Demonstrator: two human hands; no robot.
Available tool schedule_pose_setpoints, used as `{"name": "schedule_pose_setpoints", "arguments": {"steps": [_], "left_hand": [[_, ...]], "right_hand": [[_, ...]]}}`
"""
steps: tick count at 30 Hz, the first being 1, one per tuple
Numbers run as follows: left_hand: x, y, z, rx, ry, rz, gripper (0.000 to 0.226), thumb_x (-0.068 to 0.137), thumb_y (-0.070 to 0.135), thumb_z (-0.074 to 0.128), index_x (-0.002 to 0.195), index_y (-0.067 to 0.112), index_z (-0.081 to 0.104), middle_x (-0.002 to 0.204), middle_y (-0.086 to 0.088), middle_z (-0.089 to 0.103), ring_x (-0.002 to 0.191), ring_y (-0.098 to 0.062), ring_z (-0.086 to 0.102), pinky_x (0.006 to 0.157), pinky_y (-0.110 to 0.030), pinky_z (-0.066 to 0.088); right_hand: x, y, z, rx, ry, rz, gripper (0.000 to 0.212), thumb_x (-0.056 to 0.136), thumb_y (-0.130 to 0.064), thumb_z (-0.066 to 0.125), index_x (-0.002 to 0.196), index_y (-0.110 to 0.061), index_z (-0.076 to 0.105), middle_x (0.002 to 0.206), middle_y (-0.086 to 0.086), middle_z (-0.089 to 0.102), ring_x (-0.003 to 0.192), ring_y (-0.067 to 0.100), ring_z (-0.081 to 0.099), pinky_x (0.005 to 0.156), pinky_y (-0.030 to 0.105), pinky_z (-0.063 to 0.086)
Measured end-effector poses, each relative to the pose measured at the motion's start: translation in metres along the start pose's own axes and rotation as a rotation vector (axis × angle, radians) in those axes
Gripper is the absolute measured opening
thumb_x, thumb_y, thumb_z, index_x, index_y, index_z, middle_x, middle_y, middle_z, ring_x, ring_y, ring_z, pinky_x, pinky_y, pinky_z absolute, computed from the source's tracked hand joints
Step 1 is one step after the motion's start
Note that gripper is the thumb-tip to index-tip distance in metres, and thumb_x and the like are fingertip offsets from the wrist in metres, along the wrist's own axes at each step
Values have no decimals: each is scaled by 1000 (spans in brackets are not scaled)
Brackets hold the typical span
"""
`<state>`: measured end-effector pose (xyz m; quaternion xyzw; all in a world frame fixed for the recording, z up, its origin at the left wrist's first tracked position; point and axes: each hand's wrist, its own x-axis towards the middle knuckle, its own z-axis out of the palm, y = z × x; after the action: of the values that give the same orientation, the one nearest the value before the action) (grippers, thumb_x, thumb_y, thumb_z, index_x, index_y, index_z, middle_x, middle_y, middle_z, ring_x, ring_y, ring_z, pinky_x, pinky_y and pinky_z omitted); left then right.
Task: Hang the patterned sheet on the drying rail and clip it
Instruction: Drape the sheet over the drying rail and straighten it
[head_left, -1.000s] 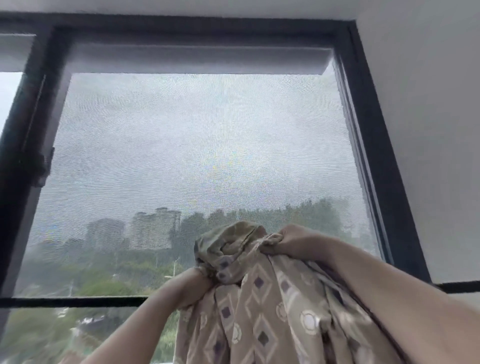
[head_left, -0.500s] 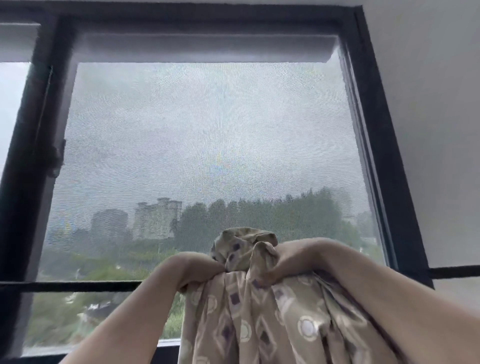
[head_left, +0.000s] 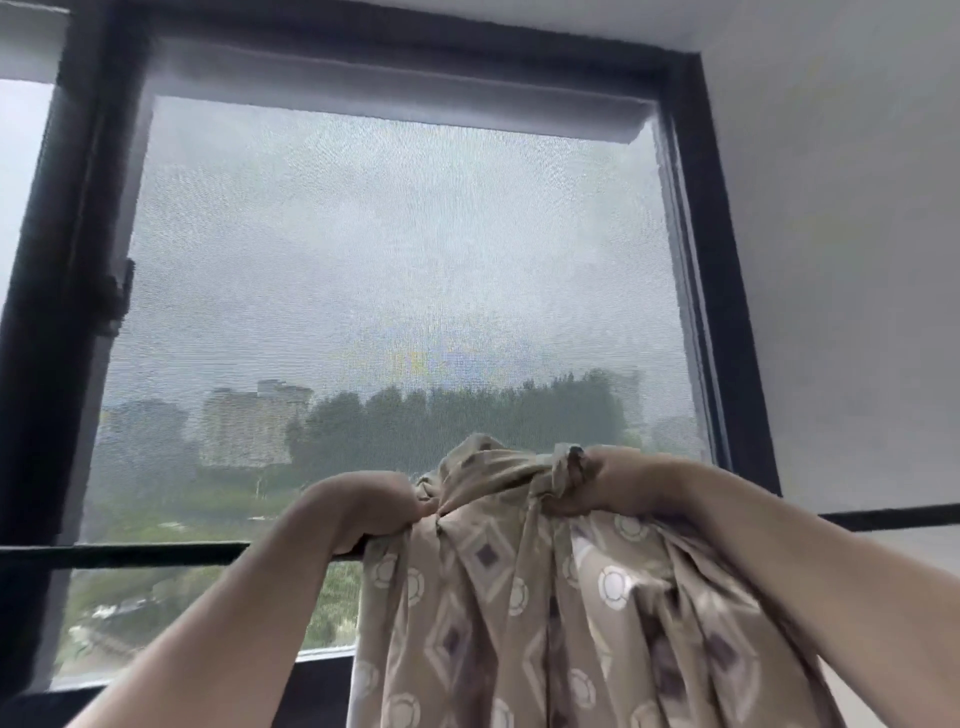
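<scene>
The beige patterned sheet (head_left: 519, 597), printed with diamonds and circles, hangs bunched in front of me at the level of the black drying rail (head_left: 130, 555) that runs across the window. My left hand (head_left: 363, 506) grips the sheet's gathered top edge at its left, right by the rail. My right hand (head_left: 608, 480) grips the bunched top at its right, slightly higher. Behind the sheet and my arms the rail is hidden, so I cannot tell whether the fabric lies over it. No clip is in view.
A black-framed window (head_left: 727, 312) with a mesh screen fills the view, with trees and buildings outside. A white wall (head_left: 857, 260) stands at the right, where the rail (head_left: 893, 517) continues.
Both hands have drawn apart, spreading the bunched top of the sheet sideways at rail height. The view has tilted, so the window sits lower and more to the right.
</scene>
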<state>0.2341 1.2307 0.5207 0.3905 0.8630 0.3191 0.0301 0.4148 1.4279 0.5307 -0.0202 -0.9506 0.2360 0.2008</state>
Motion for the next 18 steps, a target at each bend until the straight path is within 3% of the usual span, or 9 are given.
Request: {"name": "schedule_pose_setpoints", "arguments": {"steps": [2, 4, 6, 9, 11, 13, 15, 16, 18], "left_hand": [[-9, 5, 0, 46, 48, 24, 42, 96, 46, 50, 98, 9, 69, 98, -6, 69, 88, -20, 67, 78, -30, 54], [-14, 7, 2, -1, 19, 22, 35, 96, 39, 50, 86, 10, 67, 89, -5, 68, 77, -18, 65, 66, -28, 53], [-20, 11, 4, -32, -15, 18, 31, 93, 31, 53, 85, 6, 69, 88, -9, 71, 81, -22, 69, 68, -31, 57], [-26, 16, 6, -66, -25, 3, 27, 88, 22, 52, 85, 2, 71, 90, -13, 73, 82, -27, 71, 71, -37, 59], [-31, 20, 5, -18, -6, -22, 23, 86, 18, 52, 80, 4, 69, 84, -11, 68, 70, -23, 64, 63, -31, 52], [-37, 22, 5, 57, -11, -60, 19, 82, 14, 52, 78, 6, 69, 77, -9, 64, 63, -20, 58, 56, -27, 46], [-46, 25, 5, 129, -2, -100, 17, 81, 14, 54, 80, 7, 70, 75, -7, 64, 59, -17, 57, 50, -24, 45], [-50, 28, 6, 173, 22, -103, 17, 82, 14, 55, 83, 7, 70, 76, -6, 64, 60, -15, 57, 49, -22, 45], [-55, 32, 7, 276, 112, -32, 17, 85, 17, 58, 92, 6, 69, 79, -2, 63, 65, -12, 56, 48, -20, 40]], "right_hand": [[-10, -5, -12, -65, 69, 5, 20, 86, -21, 74, 82, -40, 71, 77, -33, 69, 75, -20, 60, 75, 1, 40], [-20, -17, -25, -169, 123, 34, 16, 82, -28, 79, 73, -38, 71, 72, -28, 70, 71, -14, 61, 73, 7, 43], [-24, -28, -38, -290, 185, 46, 16, 77, -33, 82, 68, -37, 69, 65, -28, 67, 65, -12, 60, 68, 8, 43], [-16, -38, -55, -264, 318, 31, 23, 76, -29, 83, 64, -34, 65, 54, -28, 63, 55, -15, 57, 58, 5, 40], [-5, -39, -49, -325, 347, 76, 24, 78, -35, 81, 61, -34, 64, 58, -19, 65, 58, -7, 59, 59, 10, 42], [13, -4, -44, -321, 237, 183, 25, 82, -33, 75, 60, -31, 64, 69, -11, 66, 68, 5, 61, 67, 20, 49], [29, 35, -36, -406, 44, 398, 12, 82, -30, 67, 71, -26, 71, 86, -3, 68, 85, 18, 65, 88, 39, 55], [35, 66, -32, -622, 23, 350, 16, 87, -32, 61, 91, -23, 74, 99, 1, 68, 100, 24, 64, 100, 42, 49], [36, 78, -10, -507, -137, 361, 35, 98, -28, 47, 122, -7, 63, 103, -1, 60, 107, 22, 55, 107, 33, 39]]}}
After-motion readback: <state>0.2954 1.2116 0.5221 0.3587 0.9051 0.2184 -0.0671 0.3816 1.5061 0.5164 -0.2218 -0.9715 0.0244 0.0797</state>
